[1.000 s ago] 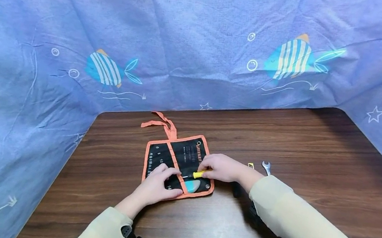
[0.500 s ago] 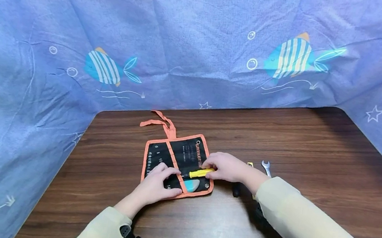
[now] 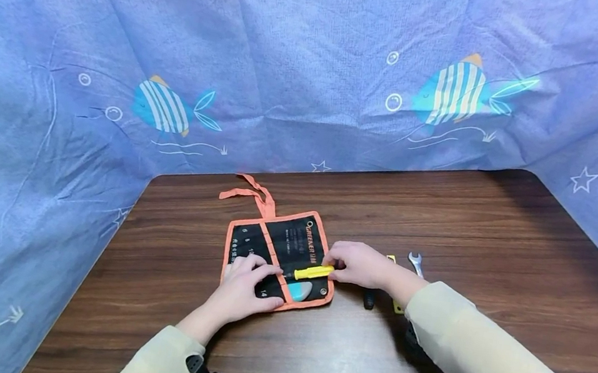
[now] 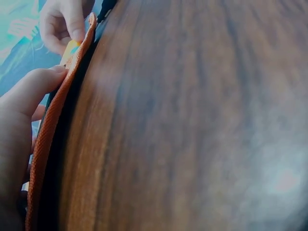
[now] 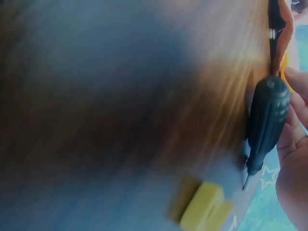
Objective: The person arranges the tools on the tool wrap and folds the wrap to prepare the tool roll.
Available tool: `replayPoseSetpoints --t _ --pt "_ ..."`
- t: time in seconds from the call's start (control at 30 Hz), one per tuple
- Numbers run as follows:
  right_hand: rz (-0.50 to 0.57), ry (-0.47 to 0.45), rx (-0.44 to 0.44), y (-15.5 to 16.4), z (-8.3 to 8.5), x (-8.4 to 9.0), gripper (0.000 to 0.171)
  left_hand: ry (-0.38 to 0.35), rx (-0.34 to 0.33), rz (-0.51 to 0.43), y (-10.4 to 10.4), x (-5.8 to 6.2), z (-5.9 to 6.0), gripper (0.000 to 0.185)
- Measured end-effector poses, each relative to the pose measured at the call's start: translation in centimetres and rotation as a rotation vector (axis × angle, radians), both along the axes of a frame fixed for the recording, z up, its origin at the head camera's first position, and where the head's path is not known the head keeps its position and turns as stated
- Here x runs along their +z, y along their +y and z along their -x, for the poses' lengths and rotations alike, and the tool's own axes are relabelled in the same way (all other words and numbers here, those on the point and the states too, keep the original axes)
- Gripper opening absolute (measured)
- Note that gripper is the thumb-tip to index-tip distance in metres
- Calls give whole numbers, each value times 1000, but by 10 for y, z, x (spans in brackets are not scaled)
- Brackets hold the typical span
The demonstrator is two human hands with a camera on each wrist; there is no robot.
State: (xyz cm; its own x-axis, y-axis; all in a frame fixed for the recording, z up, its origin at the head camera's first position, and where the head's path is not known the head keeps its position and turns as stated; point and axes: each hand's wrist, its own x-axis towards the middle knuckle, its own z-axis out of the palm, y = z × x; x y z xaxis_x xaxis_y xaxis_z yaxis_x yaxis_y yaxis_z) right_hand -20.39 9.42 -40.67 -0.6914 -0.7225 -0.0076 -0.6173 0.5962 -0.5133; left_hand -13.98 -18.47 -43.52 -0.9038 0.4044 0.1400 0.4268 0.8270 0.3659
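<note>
The left hand (image 3: 241, 287), fingers spread, presses the soft, floppy pouch (image 3: 294, 242) on the tabletop (image 3: 310, 358). Slightly farther, the right hand (image 3: 361, 265) pinches the yellow screwdriver (image 3: 313, 272) by its handle end, over the pouch; probably light, stiff, perhaps slippery, steadier held mid-handle. Beyond trail limp orange ties (image 3: 268, 207).

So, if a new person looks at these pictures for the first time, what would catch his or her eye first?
Probably the bright yellow handle, lying over the black tool pouch with orange edges, its end at the fingertips of the right hand. Next, perhaps, the blue cloth behind the table, with two striped fish printed on it.
</note>
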Motion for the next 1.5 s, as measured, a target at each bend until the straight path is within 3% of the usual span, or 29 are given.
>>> replayPoseSetpoints --t 0.23,0.6,1.0,1.33,1.5 --pt "-3 11 11 -6 0 1 11 -13 -16 -11 0 -2 0 51" --pt "10 130 72 -11 0 -2 13 -33 -17 -33 -2 0 2 50" --pt "7 105 83 -26 -2 -1 12 -36 -29 -79 -1 -1 2 50" --pt "4 117 129 -43 -6 -2 15 -25 -51 -52 1 2 1 50" --pt "6 96 105 -49 -7 -3 14 -42 -52 -63 -1 3 1 51"
